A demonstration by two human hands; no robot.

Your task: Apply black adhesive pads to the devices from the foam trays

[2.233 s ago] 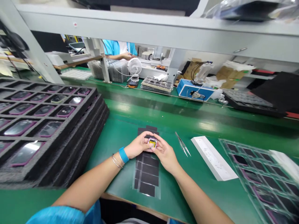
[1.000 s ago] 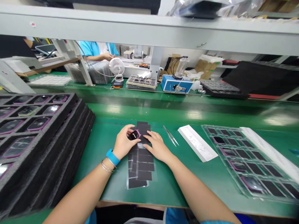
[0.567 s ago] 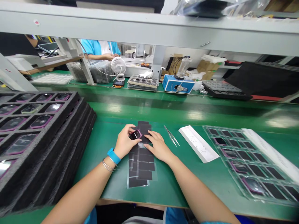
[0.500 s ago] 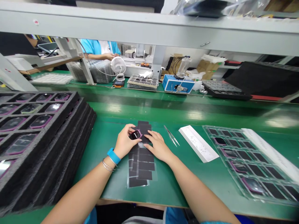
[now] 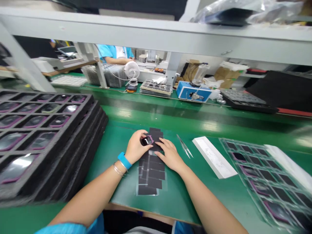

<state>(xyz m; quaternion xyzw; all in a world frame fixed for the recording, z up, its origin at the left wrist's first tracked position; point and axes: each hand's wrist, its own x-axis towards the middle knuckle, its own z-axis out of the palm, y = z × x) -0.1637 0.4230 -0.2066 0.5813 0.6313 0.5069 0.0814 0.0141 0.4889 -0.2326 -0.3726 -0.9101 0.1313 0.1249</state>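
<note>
Between the thumb and fingers of my left hand (image 5: 137, 147) is a purple-framed smartwatch case (image 5: 147, 140), its dark screen lit with small white marks. It is held just over a strip of overlapping black film sheets (image 5: 152, 174) on the green mat. My right hand (image 5: 170, 154) lies on the film's right edge, fingers stretched out and a little apart, thumb near a small clear tab. Whether its fingertips pinch a film edge is too small to tell. Metal tweezers (image 5: 184, 146) lie right of my right hand.
A white open box (image 5: 214, 157) with tiny bits stands right of the tweezers. Farther right is a clear tray (image 5: 258, 175) with watch cases and black pieces. Stacked black foam trays (image 5: 80, 146) of watch cases rise at left. A shelf beam (image 5: 146, 35) crosses above; a person (image 5: 117, 55) sits beyond.
The camera view has shifted, so the whole scene sits farther right. Both hands keep nearly the same pose, and the watch case stays in my left hand.
</note>
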